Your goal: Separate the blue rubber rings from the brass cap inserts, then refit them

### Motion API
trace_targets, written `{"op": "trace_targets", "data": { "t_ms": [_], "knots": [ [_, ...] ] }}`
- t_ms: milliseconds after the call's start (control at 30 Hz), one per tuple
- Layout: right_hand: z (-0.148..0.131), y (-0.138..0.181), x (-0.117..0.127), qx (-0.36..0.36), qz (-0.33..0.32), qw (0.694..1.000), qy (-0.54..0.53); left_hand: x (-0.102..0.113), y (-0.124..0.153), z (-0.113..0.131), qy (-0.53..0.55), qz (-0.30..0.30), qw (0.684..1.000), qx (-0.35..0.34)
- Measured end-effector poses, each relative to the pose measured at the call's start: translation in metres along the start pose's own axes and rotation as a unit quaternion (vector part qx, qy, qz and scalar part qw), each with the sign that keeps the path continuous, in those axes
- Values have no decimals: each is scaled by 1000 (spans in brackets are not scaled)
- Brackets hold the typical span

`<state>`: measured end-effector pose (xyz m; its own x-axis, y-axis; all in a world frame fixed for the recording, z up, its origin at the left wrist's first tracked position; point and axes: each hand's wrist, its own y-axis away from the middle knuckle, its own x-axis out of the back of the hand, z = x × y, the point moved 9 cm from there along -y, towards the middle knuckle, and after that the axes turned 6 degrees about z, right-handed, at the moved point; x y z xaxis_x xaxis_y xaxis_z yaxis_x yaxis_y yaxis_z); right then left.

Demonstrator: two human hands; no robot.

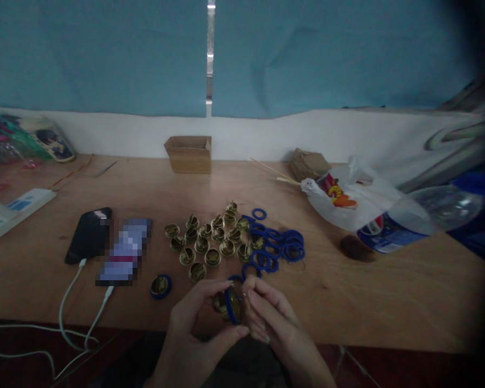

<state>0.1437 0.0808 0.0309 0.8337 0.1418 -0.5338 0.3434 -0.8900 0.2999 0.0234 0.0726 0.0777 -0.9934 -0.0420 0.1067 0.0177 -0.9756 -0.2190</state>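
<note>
My left hand (194, 328) and my right hand (272, 318) meet at the table's front edge, both closed on one brass fitting (225, 306) with a blue ring (230, 305) around it. Just beyond the fingers lies a cluster of several loose brass fittings (204, 240). A pile of several blue rings (277, 245) lies to the right of them. One brass fitting with a blue ring on it (160, 286) rests alone to the left of my left hand.
Two phones (89, 235) (125, 250) with white cables lie at the left on the wooden table (388, 291). A small cardboard box (189, 154) stands at the back. A plastic bag (347, 196) and a lying plastic bottle (424, 215) are at the right. A power strip (14, 213) sits far left.
</note>
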Motion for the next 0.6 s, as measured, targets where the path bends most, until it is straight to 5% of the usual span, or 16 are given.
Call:
{"op": "trace_targets", "data": {
  "t_ms": [300, 600],
  "knots": [
    [-14, 3, -7, 50, -3, 985, 164, 2, 4, -2, -33, -7, 999, 19],
    [-33, 14, -19, 142, -42, 958, 245, -5, 1, 18, -102, -54, 990, -86]
  ]
}}
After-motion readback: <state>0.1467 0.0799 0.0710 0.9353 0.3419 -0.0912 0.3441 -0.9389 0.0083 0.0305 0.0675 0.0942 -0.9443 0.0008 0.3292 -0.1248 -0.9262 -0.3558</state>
